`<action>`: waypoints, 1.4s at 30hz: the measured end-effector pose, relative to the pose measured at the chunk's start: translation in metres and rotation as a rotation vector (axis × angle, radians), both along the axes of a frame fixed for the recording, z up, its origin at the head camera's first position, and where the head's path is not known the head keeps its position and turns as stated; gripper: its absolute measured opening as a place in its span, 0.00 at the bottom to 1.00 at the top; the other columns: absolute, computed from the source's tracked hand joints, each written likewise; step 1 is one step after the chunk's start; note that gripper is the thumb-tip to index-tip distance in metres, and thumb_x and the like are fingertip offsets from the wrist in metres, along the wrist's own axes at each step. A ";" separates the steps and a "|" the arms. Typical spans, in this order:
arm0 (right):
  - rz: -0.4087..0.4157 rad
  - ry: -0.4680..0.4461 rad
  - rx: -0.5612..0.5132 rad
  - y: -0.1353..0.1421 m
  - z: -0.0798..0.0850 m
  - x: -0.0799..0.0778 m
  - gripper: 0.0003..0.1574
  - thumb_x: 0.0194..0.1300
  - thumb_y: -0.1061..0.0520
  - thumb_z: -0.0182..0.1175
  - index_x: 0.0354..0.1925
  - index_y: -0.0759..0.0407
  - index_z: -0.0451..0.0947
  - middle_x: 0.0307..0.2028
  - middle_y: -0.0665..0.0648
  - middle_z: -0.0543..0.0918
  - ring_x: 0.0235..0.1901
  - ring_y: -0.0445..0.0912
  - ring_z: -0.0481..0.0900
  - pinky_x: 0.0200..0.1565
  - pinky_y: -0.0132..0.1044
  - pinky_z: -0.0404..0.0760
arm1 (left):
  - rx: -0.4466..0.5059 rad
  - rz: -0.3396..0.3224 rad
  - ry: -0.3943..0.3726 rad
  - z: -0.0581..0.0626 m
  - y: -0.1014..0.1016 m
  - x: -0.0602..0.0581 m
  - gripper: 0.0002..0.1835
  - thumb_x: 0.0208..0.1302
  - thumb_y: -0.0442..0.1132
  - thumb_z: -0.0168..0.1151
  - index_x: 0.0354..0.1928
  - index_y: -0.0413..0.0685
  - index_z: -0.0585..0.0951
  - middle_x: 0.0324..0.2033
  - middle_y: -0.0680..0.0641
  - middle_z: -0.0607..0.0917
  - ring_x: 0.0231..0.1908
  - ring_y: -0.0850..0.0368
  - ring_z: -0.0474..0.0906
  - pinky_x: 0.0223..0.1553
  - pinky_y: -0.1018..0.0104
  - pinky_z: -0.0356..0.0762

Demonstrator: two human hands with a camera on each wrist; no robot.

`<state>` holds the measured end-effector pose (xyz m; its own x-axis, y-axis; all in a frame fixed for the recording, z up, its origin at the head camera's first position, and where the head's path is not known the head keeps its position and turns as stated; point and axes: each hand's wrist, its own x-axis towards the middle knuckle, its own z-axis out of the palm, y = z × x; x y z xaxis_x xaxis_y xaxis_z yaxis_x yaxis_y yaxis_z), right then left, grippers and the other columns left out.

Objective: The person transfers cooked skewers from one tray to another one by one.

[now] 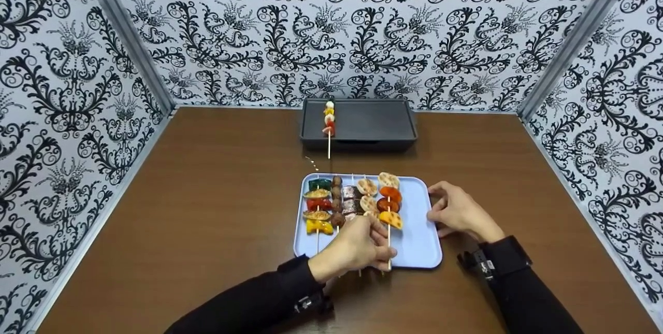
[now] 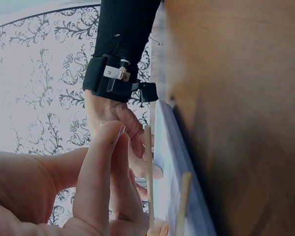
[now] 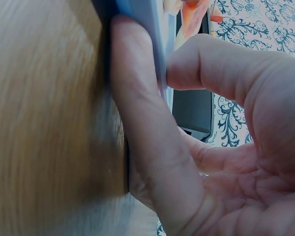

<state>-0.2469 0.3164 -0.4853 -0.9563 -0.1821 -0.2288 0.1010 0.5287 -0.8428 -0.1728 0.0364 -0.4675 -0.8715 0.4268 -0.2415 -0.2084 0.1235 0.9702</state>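
Note:
A light blue tray (image 1: pixel 414 243) holds several skewers of food. My left hand (image 1: pixel 357 243) reaches over the front of the tray. Its curled fingers pinch the lower stick of the rightmost skewer (image 1: pixel 390 220), threaded with orange, dark red and yellow pieces. In the left wrist view the thumb and fingers (image 2: pixel 105 177) come together, and the grip point is partly hidden. Two bare sticks show beside them. My right hand (image 1: pixel 458 212) grips the tray's right edge, thumb (image 3: pixel 187 66) at the rim and a finger along the outer side.
Left on the tray are a pepper and zucchini skewer (image 1: pixel 318 204), a meatball skewer (image 1: pixel 336 204) and others. Behind stands a dark grey grill plate (image 1: pixel 373 119) with one skewer (image 1: pixel 329 119) lying on its left. Patterned walls surround the brown table (image 1: pixel 217 194).

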 end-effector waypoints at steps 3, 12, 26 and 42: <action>0.004 0.004 0.001 0.001 0.000 0.001 0.41 0.59 0.69 0.67 0.68 0.67 0.65 0.38 0.65 0.79 0.31 0.53 0.84 0.29 0.50 0.94 | 0.005 0.016 0.004 -0.002 0.000 0.002 0.18 0.55 0.21 0.76 0.43 0.36 0.77 0.35 0.41 0.82 0.23 0.53 0.85 0.27 0.59 0.93; 0.008 0.015 0.008 0.004 -0.001 0.001 0.40 0.59 0.69 0.67 0.68 0.68 0.65 0.37 0.65 0.79 0.30 0.53 0.83 0.29 0.50 0.94 | -0.009 0.015 0.040 -0.006 0.000 0.002 0.21 0.53 0.21 0.78 0.45 0.38 0.78 0.34 0.41 0.83 0.23 0.52 0.86 0.26 0.58 0.93; -0.001 0.011 0.003 0.004 0.000 0.004 0.40 0.59 0.69 0.67 0.68 0.68 0.65 0.38 0.66 0.79 0.31 0.53 0.84 0.30 0.50 0.94 | -0.114 -0.116 0.221 -0.008 -0.003 0.003 0.06 0.58 0.29 0.78 0.37 0.41 0.90 0.29 0.50 0.88 0.23 0.56 0.88 0.28 0.54 0.93; 0.013 0.019 -0.023 0.003 -0.002 0.001 0.40 0.59 0.70 0.68 0.67 0.68 0.65 0.37 0.66 0.80 0.31 0.54 0.85 0.29 0.51 0.94 | -0.046 -0.015 0.182 -0.010 0.005 0.007 0.09 0.56 0.28 0.80 0.38 0.37 0.88 0.28 0.48 0.87 0.24 0.58 0.87 0.26 0.63 0.92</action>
